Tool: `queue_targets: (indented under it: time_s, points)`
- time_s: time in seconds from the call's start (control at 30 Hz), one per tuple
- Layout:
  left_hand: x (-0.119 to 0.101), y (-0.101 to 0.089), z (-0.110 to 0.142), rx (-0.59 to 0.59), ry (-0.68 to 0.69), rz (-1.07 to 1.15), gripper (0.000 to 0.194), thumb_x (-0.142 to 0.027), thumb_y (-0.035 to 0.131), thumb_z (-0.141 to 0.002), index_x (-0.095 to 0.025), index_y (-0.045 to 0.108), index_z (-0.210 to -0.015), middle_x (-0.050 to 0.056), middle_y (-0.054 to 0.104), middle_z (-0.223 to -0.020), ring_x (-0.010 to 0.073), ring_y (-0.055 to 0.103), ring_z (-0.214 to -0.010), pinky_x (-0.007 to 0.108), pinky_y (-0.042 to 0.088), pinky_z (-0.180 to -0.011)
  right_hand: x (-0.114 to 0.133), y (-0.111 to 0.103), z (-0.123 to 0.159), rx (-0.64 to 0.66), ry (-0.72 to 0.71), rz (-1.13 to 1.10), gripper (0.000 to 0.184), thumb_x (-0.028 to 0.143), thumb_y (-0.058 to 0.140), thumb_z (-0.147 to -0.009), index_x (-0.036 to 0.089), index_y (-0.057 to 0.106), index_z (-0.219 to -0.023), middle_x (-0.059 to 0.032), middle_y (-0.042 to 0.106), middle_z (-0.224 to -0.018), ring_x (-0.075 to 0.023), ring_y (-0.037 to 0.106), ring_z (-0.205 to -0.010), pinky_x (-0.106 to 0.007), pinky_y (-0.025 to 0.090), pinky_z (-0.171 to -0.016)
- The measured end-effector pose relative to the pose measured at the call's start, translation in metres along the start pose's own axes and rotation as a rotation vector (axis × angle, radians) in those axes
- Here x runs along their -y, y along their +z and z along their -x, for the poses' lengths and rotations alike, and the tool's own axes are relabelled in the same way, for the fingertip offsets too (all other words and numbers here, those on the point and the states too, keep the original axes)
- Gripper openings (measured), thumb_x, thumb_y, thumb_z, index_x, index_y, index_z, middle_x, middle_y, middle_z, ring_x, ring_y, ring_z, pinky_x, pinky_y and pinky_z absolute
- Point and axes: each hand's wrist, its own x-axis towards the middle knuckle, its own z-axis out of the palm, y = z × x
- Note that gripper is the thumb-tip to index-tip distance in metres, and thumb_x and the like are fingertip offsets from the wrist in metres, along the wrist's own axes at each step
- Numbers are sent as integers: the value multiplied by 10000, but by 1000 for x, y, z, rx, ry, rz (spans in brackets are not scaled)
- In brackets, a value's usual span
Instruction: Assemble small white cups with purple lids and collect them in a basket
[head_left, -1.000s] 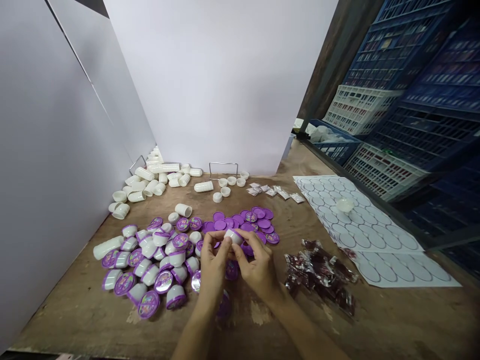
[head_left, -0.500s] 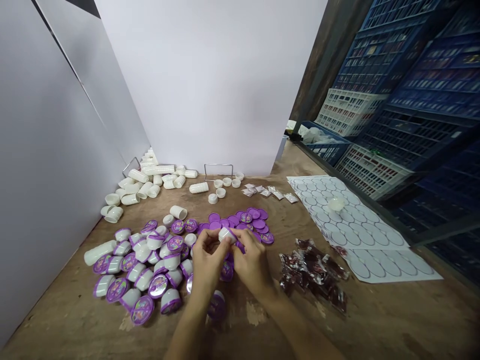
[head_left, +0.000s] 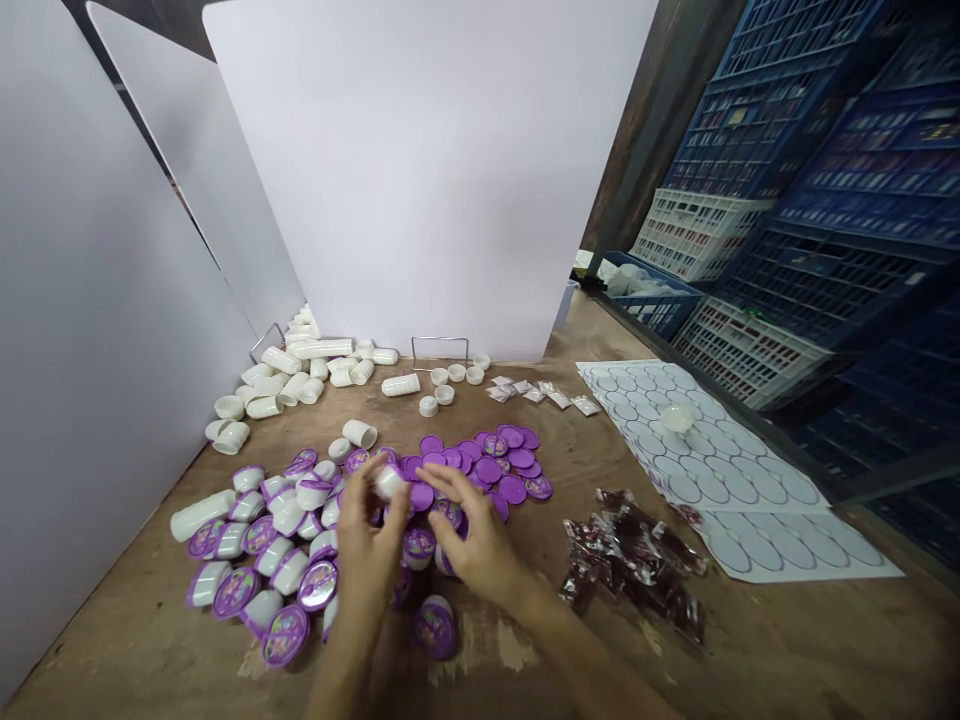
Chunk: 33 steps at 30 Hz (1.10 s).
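My left hand is raised over the heap of purple-lidded cups, its fingertips pinched round a small white cup. My right hand hovers just to the right with its fingers spread and empty, above the loose purple lids. One sealed cup with a purple lid lies on the wooden table just in front of both hands.
Empty white cups and stacks lie at the back left by the white boards. Small sachets, dark red wrapped packets and peeled sticker sheets lie to the right. Blue and white crates stand beyond.
Both hands were together on the white cup; now the left hand has carried it to the left alone and the right hand has let go and spread open.
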Motion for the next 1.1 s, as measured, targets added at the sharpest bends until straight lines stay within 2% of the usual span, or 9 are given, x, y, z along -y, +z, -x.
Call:
queue_targets:
  time_s: [0.13,0.27,0.43,0.53,0.63,0.73,0.8,0.93,1.1]
  points:
    - [23,-54,-21,-173,123,-711,488,-457,484,-891,-127,632,-1220,186,618,-1074,361,550,-1051,540,417,-956,-32,5,-58,24,217,398,327,133,405,-880,205,567,-1155,-87,720,-1073,-247,582,-1122,-459,402,-1008]
    - [37,-75,-30,-189,-22,-912,493,-416,403,-925,-127,615,-1263,231,578,-1274,430,469,-1221,629,350,-1007,-64,17,-126,114,194,617,424,61,436,-833,183,583,-1213,-140,550,-1389,-319,375,-1342,-512,290,-1073]
    - [23,-49,-22,-203,124,-519,498,-444,441,-921,-115,588,-1266,225,561,-1319,357,485,-1261,550,342,-1088,-66,24,-153,140,129,556,359,-9,486,-780,160,651,-1051,-136,660,-1208,-284,408,-1331,-495,239,-1132]
    - [10,-17,-18,-59,-26,-31,543,-488,484,-919,-219,443,-1389,156,504,-1424,278,491,-1296,458,376,-1098,-55,33,-125,94,142,445,275,172,548,-873,169,615,-1140,-116,680,-1150,-256,573,-1145,-422,437,-993]
    - [3,17,-17,-5,-135,232,576,-534,513,-902,-250,393,-1389,138,466,-1452,254,466,-1325,422,369,-1106,-47,27,-92,208,79,48,290,375,541,-921,197,632,-1131,-50,720,-950,-173,670,-847,-298,532,-767]
    - [-1,42,-11,55,-176,338,524,-552,590,-849,-223,483,-1243,107,627,-1184,232,620,-1076,398,458,-991,-53,-23,-85,228,239,54,255,410,586,-889,204,700,-988,-22,725,-874,-150,672,-779,-265,536,-731]
    - [-5,53,-4,120,-248,393,535,-529,690,-773,-212,525,-1171,67,664,-1032,203,659,-889,356,510,-860,-67,-78,-92,5,469,335,224,336,551,-904,182,710,-940,-62,726,-920,-172,666,-835,-294,527,-788]
    - [-11,61,14,265,-403,483,518,-430,811,-658,-182,614,-1067,32,654,-930,133,594,-733,243,483,-659,-109,-174,-101,-288,628,594,253,158,533,-844,41,668,-1024,-274,632,-1131,-342,539,-1165,-471,418,-980]
    - [-10,72,27,467,-545,626,437,-372,783,-677,-168,599,-1016,-31,595,-700,64,438,-517,191,344,-489,-118,-194,-87,-337,555,664,226,82,495,-819,40,690,-927,-244,658,-1029,-315,574,-1095,-424,412,-978]
